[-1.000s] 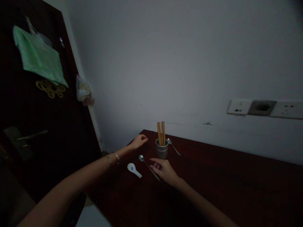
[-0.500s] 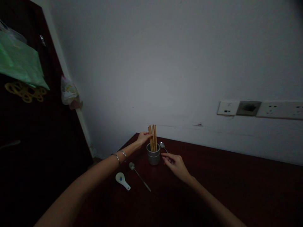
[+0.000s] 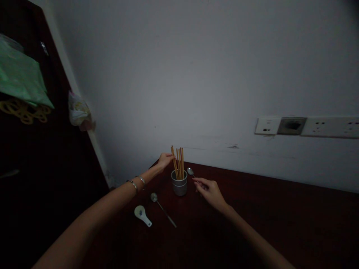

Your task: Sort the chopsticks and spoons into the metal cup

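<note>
Thumb and fingers of my left hand (image 3: 166,160) are closed on the upper part of chopsticks (image 3: 174,161) at the left side of the bunch. These lean left, their lower ends inside a grey metal cup (image 3: 180,188). Other chopsticks (image 3: 181,162) stand more upright in it. My right hand (image 3: 209,190) hovers right of the cup with its fingers curled together. Just beyond its fingertips is a metal spoon (image 3: 190,171); its handle runs behind the fingers, and I cannot tell whether they touch it.
On the dark red table (image 3: 252,209), a white ceramic soup spoon (image 3: 142,215) and a long-handled metal spoon (image 3: 164,211) lie front left of the cup. A wall (image 3: 210,93) with sockets (image 3: 316,127) rises behind. Bags (image 3: 79,110) hang at the left by a dark door.
The chopsticks at my left hand have tilted left, apart from the others. My right hand has shifted slightly away from the cup, toward the metal spoon. The view has turned a little.
</note>
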Demonstrator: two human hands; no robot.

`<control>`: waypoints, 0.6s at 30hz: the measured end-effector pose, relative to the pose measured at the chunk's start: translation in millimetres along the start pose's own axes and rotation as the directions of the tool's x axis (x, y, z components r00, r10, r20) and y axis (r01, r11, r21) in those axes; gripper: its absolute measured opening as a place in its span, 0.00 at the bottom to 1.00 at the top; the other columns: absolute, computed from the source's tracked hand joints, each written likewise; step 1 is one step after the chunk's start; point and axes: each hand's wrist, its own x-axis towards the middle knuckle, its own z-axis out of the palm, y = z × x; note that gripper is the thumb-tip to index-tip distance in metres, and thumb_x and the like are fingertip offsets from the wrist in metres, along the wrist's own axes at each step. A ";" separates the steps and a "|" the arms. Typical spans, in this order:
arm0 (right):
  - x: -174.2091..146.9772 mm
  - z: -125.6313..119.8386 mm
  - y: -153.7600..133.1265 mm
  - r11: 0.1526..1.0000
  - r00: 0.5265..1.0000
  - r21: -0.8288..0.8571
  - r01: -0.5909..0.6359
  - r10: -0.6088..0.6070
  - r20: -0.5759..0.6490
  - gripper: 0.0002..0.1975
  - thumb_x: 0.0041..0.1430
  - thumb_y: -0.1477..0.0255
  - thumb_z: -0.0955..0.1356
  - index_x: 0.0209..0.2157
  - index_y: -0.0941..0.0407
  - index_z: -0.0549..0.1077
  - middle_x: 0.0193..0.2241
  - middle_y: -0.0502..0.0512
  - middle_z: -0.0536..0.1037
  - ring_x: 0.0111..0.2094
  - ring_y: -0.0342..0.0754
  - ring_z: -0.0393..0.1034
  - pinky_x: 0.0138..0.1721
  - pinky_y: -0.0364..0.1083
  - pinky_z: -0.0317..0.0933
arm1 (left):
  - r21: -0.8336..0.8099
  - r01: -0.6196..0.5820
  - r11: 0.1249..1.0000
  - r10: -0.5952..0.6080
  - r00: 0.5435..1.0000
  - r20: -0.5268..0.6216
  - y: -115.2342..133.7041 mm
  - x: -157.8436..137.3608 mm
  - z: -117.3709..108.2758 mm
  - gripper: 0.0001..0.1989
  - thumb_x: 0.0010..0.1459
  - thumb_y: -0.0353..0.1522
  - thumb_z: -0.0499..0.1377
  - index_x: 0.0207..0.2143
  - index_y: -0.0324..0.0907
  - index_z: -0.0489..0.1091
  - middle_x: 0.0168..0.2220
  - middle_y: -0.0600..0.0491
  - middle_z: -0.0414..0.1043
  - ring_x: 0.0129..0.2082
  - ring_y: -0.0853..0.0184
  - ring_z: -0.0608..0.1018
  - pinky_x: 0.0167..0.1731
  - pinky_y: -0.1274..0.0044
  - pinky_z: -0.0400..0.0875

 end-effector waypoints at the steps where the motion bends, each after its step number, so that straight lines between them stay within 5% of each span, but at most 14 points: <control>1: 0.4 -1.2 -0.5 1.000 1.000 0.003 -0.004 0.004 -0.004 0.16 0.55 0.65 0.61 0.39 0.61 0.73 0.18 0.51 0.72 0.17 0.40 0.63 0.20 0.39 0.58 | -0.007 0.000 1.000 0.000 1.000 -0.010 4.7 0.7 -2.4 0.09 0.46 0.32 0.58 0.24 0.33 0.72 0.25 0.48 0.73 0.23 0.72 0.71 0.25 0.80 0.62; 6: 5.4 -10.1 -10.5 1.000 0.999 -0.006 -0.003 0.003 -0.050 0.17 0.55 0.65 0.61 0.39 0.61 0.73 0.18 0.52 0.72 0.18 0.41 0.64 0.19 0.39 0.58 | -0.081 -0.033 0.996 0.026 0.996 -0.085 38.4 8.9 -23.1 0.09 0.47 0.32 0.58 0.26 0.33 0.71 0.28 0.46 0.74 0.27 0.70 0.74 0.29 0.79 0.66; 13: 22.7 -20.9 -32.5 1.000 0.985 0.005 0.024 -0.023 -0.173 0.16 0.53 0.66 0.63 0.38 0.61 0.73 0.23 0.55 0.76 0.24 0.44 0.68 0.26 0.42 0.62 | -0.276 -0.229 0.933 0.175 0.962 -0.208 112.3 4.3 -64.8 0.06 0.49 0.29 0.58 0.27 0.32 0.68 0.28 0.47 0.73 0.25 0.70 0.76 0.31 0.75 0.69; 18: 36.4 -15.9 -55.2 0.980 0.986 0.185 -0.076 0.102 -0.135 0.19 0.51 0.63 0.63 0.41 0.62 0.72 0.27 0.57 0.76 0.23 0.44 0.68 0.19 0.40 0.61 | -0.305 -0.156 0.939 0.148 0.988 -0.051 142.8 -32.9 -66.5 0.05 0.50 0.28 0.58 0.29 0.33 0.67 0.30 0.45 0.74 0.27 0.68 0.77 0.30 0.75 0.70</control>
